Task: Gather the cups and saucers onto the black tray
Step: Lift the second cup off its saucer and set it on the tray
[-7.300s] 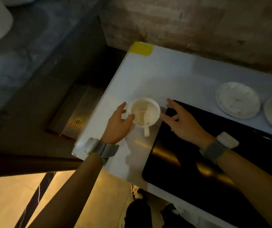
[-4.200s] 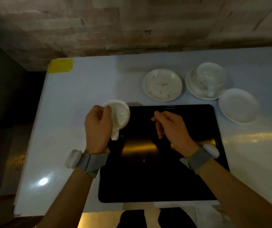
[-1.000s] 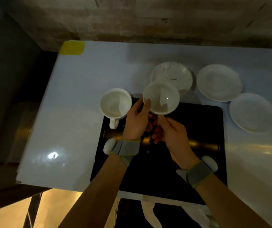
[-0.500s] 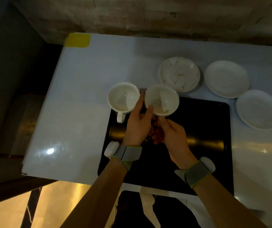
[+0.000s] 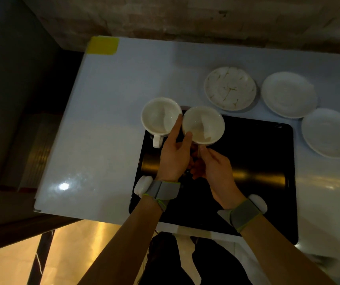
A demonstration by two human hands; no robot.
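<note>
A white cup (image 5: 204, 124) is held over the far left part of the black tray (image 5: 257, 161). My left hand (image 5: 174, 157) grips its near left rim, with a finger running up between the two cups. My right hand (image 5: 212, 167) holds it from below at the near side, where the handle is hidden. A second white cup (image 5: 160, 118) stands at the tray's far left corner, handle toward me. Three saucers lie on the table beyond the tray: a stained saucer (image 5: 229, 88), a plain saucer (image 5: 288, 94) and another plain saucer (image 5: 329, 132) at the right.
The white table (image 5: 107, 120) has a yellow tape patch (image 5: 103, 45) at its far left corner. A brick wall runs behind it. The table's left edge drops to a dark floor. My legs show below the near edge.
The held cup has come lower and closer to the standing cup. Both hands stay on it. The view has shifted slightly.
</note>
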